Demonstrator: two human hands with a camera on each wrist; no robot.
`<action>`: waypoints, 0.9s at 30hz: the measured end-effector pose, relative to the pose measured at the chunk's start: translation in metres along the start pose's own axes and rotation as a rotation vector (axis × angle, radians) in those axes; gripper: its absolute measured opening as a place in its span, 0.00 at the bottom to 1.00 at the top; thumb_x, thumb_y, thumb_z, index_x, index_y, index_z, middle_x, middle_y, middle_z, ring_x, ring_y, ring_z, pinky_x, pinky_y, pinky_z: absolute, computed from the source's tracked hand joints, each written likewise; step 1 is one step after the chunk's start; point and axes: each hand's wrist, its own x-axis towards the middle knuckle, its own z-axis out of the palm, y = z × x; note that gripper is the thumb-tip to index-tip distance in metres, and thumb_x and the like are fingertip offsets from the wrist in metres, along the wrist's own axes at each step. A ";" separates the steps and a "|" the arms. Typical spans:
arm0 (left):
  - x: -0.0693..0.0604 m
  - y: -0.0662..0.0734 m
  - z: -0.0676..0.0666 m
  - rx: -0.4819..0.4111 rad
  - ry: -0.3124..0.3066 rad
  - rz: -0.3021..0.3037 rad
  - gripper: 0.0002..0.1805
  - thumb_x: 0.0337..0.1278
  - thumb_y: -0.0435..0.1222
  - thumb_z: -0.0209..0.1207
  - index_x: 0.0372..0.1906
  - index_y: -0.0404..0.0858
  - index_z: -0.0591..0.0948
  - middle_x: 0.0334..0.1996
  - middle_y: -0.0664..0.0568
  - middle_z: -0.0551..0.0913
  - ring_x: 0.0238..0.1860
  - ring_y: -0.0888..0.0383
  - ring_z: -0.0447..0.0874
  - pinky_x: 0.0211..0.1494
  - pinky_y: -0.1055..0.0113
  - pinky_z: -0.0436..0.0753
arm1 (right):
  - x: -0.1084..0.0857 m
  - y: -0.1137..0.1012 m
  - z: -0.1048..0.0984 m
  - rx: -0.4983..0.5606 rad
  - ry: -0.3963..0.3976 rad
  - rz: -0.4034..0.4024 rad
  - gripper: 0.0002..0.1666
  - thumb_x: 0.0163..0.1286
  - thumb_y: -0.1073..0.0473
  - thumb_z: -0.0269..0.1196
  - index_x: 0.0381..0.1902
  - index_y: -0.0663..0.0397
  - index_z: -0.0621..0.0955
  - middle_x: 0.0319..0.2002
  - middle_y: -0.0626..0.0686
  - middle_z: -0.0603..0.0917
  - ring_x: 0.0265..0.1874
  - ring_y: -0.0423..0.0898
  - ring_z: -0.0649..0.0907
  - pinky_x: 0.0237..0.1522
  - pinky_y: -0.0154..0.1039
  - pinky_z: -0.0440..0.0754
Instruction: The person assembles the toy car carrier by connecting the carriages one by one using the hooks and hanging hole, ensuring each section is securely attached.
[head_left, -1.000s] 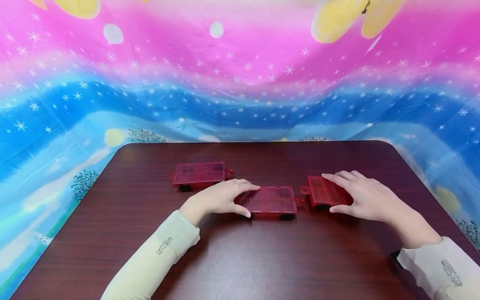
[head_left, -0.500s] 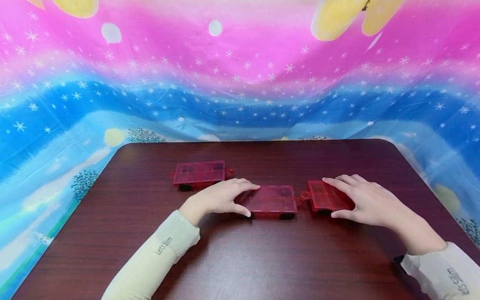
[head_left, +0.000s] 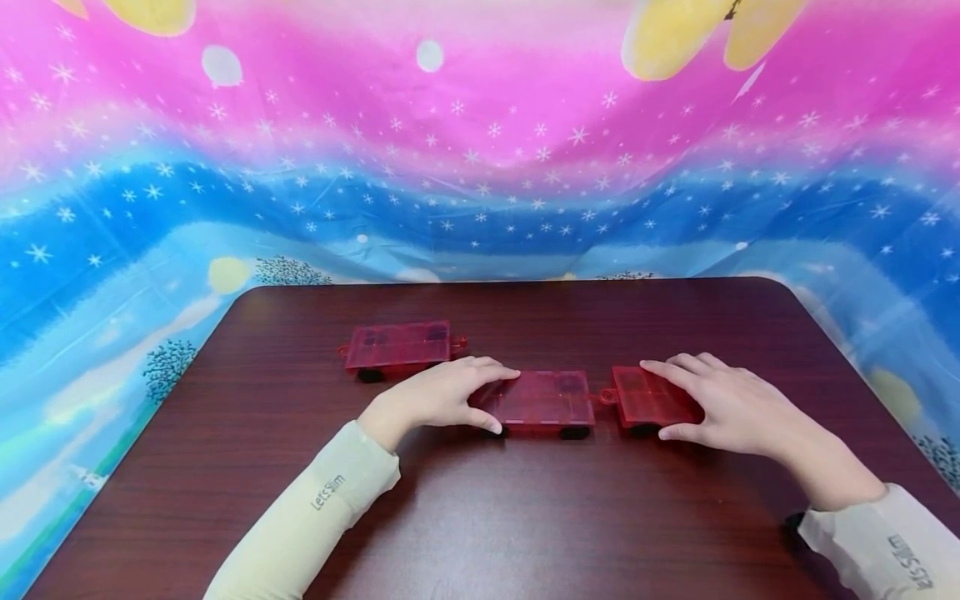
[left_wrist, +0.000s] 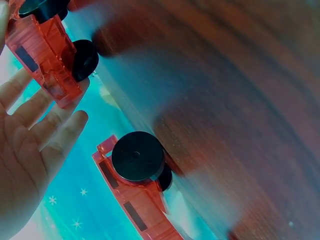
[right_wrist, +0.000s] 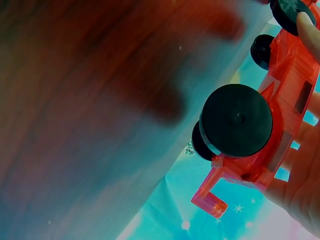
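Note:
Three translucent red toy wagons with black wheels and small end couplings are on the table. My left hand holds the left end of the middle wagon, thumb at the near side and fingers at the far side. Likewise my right hand grips the right end of the right wagon. Their facing couplings meet in the gap; I cannot tell whether they are hooked. The right wrist view shows the held wagon's wheel and a coupling at its near end.
Behind my left hand stands the third wagon, apart from the other two; the left wrist view also catches a wagon beyond the fingers. The dark brown table has rounded far corners. A patterned pink and blue cloth hangs around it.
My right hand has drawn the right wagon slightly nearer and then left, so its coupling now meets the middle wagon's. My left hand and the middle wagon stay in place.

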 end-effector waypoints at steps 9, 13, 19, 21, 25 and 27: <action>0.000 -0.001 0.001 0.002 0.004 0.002 0.43 0.54 0.56 0.67 0.75 0.52 0.66 0.71 0.55 0.69 0.72 0.57 0.66 0.75 0.56 0.68 | 0.002 0.000 0.004 0.008 -0.031 0.009 0.52 0.50 0.32 0.73 0.71 0.41 0.71 0.57 0.55 0.80 0.54 0.55 0.78 0.39 0.58 0.84; 0.000 -0.002 0.000 -0.002 0.004 0.008 0.43 0.54 0.55 0.68 0.75 0.52 0.66 0.71 0.55 0.69 0.72 0.57 0.66 0.75 0.56 0.68 | 0.003 0.000 0.005 0.011 -0.045 0.007 0.52 0.51 0.31 0.73 0.71 0.41 0.71 0.57 0.56 0.80 0.55 0.57 0.78 0.41 0.60 0.83; -0.001 -0.002 -0.003 0.002 -0.006 0.014 0.43 0.55 0.56 0.67 0.75 0.52 0.65 0.71 0.55 0.69 0.72 0.57 0.66 0.75 0.56 0.68 | 0.003 0.000 0.005 0.015 -0.046 0.017 0.53 0.49 0.31 0.73 0.71 0.41 0.71 0.57 0.56 0.80 0.54 0.57 0.78 0.43 0.60 0.84; 0.000 -0.002 -0.003 0.012 -0.007 0.018 0.44 0.55 0.56 0.67 0.75 0.52 0.65 0.71 0.55 0.69 0.72 0.57 0.67 0.75 0.56 0.68 | 0.003 0.000 0.005 0.015 -0.044 0.019 0.53 0.49 0.31 0.74 0.71 0.41 0.71 0.56 0.55 0.80 0.54 0.57 0.78 0.44 0.60 0.84; -0.002 -0.002 -0.003 0.034 -0.011 0.018 0.43 0.56 0.58 0.65 0.75 0.52 0.64 0.72 0.55 0.68 0.73 0.56 0.66 0.74 0.56 0.69 | 0.002 -0.001 0.005 0.027 -0.053 0.025 0.54 0.50 0.30 0.73 0.72 0.40 0.69 0.58 0.56 0.79 0.55 0.57 0.78 0.47 0.60 0.83; -0.004 -0.003 -0.003 0.046 -0.012 0.010 0.43 0.56 0.59 0.65 0.76 0.53 0.64 0.73 0.55 0.67 0.73 0.56 0.65 0.75 0.55 0.69 | 0.002 -0.002 0.005 0.036 -0.058 0.027 0.54 0.51 0.30 0.73 0.73 0.39 0.69 0.59 0.56 0.79 0.56 0.58 0.77 0.47 0.60 0.83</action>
